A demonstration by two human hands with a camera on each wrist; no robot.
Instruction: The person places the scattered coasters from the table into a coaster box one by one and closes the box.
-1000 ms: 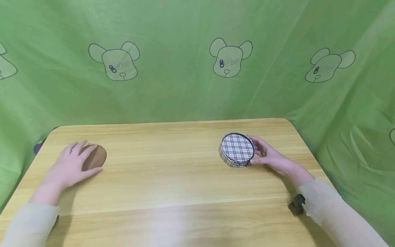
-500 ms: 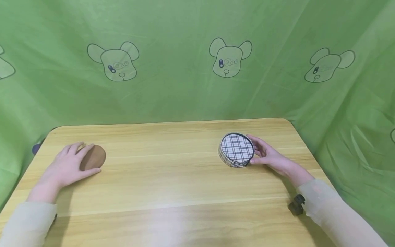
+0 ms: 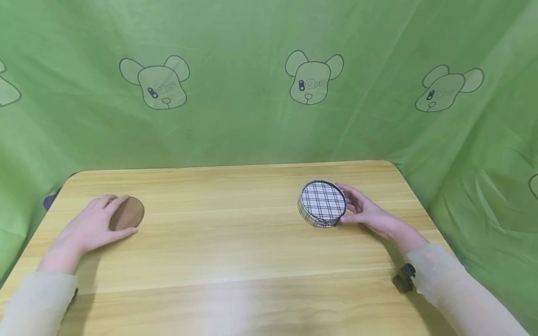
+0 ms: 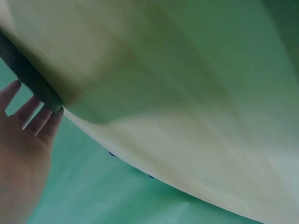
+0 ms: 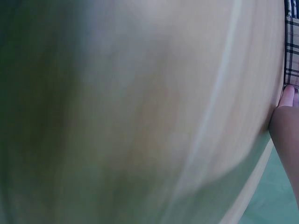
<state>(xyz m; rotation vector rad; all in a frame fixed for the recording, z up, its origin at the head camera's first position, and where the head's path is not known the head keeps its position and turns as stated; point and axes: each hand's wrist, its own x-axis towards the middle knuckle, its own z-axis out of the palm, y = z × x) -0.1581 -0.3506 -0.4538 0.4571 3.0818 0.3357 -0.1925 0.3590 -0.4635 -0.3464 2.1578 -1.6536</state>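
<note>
On the left of the wooden table, a flat brown round disc [image 3: 129, 214] lies partly covered by my left hand [image 3: 90, 226]. The thumb is along its near edge and the fingers bend over its far left side. In the left wrist view the disc [image 4: 28, 70] appears as a thick dark slab, fingertips right at its edge. To the right stands a round plaid case [image 3: 322, 200], white with dark lines and a black rim. My right hand [image 3: 371, 217] grips its right side between thumb and fingers. Only a corner of the case [image 5: 292, 46] enters the right wrist view.
The wooden table [image 3: 227, 252] has rounded far corners. Green curtain [image 3: 239, 126] with printed bear heads hangs behind and along the sides. A small dark purple thing [image 3: 49, 201] shows beyond the table's left edge. A black device [image 3: 405, 277] sits at the right sleeve.
My left hand has shifted slightly left with the brown disc, and its spread fingers have drawn in and bent over the disc's edge. The right hand and the plaid case have stayed put.
</note>
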